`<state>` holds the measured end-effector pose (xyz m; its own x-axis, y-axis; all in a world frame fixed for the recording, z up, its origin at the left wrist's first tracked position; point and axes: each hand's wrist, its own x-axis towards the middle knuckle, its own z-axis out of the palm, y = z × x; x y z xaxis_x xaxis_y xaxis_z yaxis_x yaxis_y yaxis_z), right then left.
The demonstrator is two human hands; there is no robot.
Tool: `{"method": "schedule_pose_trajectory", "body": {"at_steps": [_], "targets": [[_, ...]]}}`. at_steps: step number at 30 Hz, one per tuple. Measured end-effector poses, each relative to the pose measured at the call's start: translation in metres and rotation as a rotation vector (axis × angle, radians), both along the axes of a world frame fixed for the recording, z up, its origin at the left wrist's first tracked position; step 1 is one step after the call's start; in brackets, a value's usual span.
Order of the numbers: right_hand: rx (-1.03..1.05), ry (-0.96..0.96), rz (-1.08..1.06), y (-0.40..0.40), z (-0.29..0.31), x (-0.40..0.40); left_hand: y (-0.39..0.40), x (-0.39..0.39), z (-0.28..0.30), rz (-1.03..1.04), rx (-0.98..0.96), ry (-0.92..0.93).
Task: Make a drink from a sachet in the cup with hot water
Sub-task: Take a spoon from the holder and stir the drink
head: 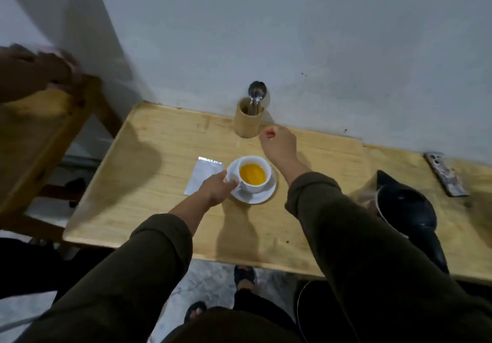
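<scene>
A white cup [251, 173] of orange drink stood on a saucer [263, 196] near the middle of the table [159, 183]. The left hand [217, 188] gripped the cup at its left side, fingers at the rim and the saucer's edge. A sachet [203, 176] lay flat just left of the cup, partly under that hand. The right hand [279, 143] hovered beyond the cup with fingers loosely curled and holding nothing, just beside the holder [247, 121] with its spoon [257, 92]. A kettle [407, 204] stood well right.
</scene>
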<state>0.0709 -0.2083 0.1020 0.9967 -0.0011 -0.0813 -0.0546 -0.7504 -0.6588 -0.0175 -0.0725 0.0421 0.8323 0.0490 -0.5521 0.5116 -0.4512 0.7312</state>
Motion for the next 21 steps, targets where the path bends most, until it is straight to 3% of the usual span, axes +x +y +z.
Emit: {"method": "schedule_pose_trajectory", "body": {"at_steps": [4,9,13,21], "targets": [[-0.019,0.044,0.009,0.015,-0.004,0.06,0.002,0.012,-0.006,-0.026,0.062,0.042],[0.063,0.151,-0.137,0.021,-0.021,0.116,0.004,0.023,-0.01,0.037,0.1,0.102],[0.152,0.245,-0.197,0.025,-0.036,0.137,0.003,0.027,-0.01,0.084,0.121,0.146],[0.234,0.258,-0.21,0.027,-0.057,0.151,0.003,0.028,-0.012,0.149,0.069,0.193]]}}
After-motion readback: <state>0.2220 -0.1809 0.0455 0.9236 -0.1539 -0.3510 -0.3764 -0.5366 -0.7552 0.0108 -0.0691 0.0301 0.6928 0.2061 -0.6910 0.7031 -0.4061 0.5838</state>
